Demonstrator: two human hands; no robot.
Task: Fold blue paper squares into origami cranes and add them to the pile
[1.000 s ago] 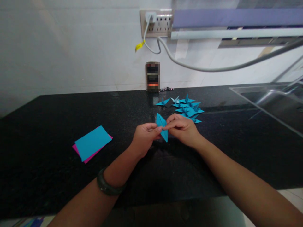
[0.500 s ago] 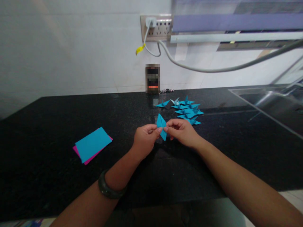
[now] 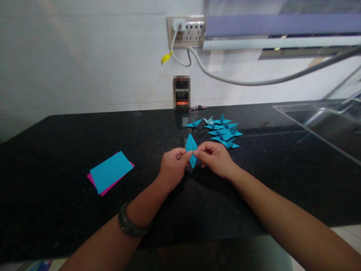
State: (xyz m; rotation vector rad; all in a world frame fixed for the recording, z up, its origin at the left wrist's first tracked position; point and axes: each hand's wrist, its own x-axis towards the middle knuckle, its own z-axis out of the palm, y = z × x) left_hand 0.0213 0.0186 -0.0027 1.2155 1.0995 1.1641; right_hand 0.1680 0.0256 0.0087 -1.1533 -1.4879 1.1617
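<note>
Sheets (image 3: 111, 171) of paper, blue laid over pink, rested on the black counter (image 3: 70, 139) well to the left of the folded blue piece (image 3: 191, 143). Next came the left hand (image 3: 173, 163), a dark bangle (image 3: 131, 224) on its wrist, pinching the folded piece's left side between thumb and fingers. Well beyond the folded piece and slightly left, a pixelated upright object (image 3: 182, 93) stood by the wall. The folded piece itself sat between both hands' fingertips, one point aimed away from the body, the other towards it. A lone blue crane (image 3: 194, 124) stood just beyond it. The right hand (image 3: 217, 160) gripped its right side, thumb on top. Beyond and to the right of it clustered more paper cranes (image 3: 225, 133), mostly blue, one pale.
</note>
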